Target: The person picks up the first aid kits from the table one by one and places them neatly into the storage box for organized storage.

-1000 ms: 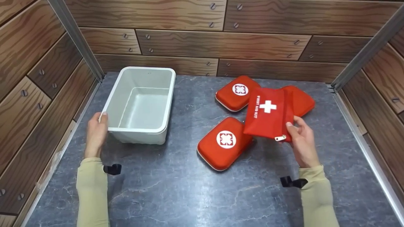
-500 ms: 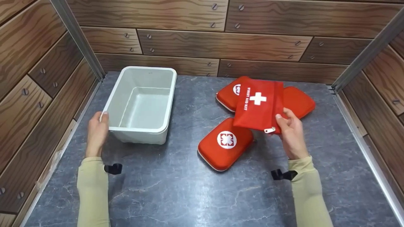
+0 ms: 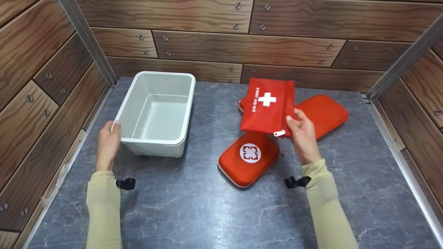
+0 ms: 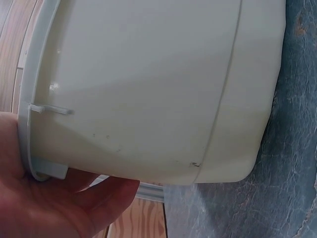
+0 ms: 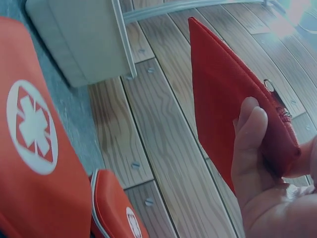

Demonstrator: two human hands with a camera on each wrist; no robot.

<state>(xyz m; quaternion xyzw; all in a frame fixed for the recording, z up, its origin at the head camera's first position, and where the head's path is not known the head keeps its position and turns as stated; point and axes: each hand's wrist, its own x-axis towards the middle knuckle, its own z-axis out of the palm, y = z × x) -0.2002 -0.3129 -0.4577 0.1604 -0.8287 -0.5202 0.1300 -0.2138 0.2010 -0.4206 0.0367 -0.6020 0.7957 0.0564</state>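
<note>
A flat red zip pouch (image 3: 267,114) with a white cross and "FIRST AID KIT" lettering hangs above the table in my right hand (image 3: 304,138). Thumb and fingers pinch its right edge near the zip pull, as the right wrist view also shows on the pouch (image 5: 218,99). My left hand (image 3: 108,143) grips the near left corner of the white plastic bin (image 3: 185,119), thumb over the rim and fingers outside. Beneath the pouch lie an orange-red hard case (image 3: 238,169) with a round white emblem, a second case (image 3: 243,103) mostly hidden, and a third case (image 3: 325,112) at right.
The grey marbled table (image 3: 193,207) is enclosed by wood-patterned walls (image 3: 207,45) at the back and both sides. Metal corner posts (image 3: 88,41) stand at the back corners. Bare tabletop lies between the bin and the cases.
My right hand has carried the pouch leftward and slightly away from me, off the right case and over the back left one. The left hand keeps its grip on the bin.
</note>
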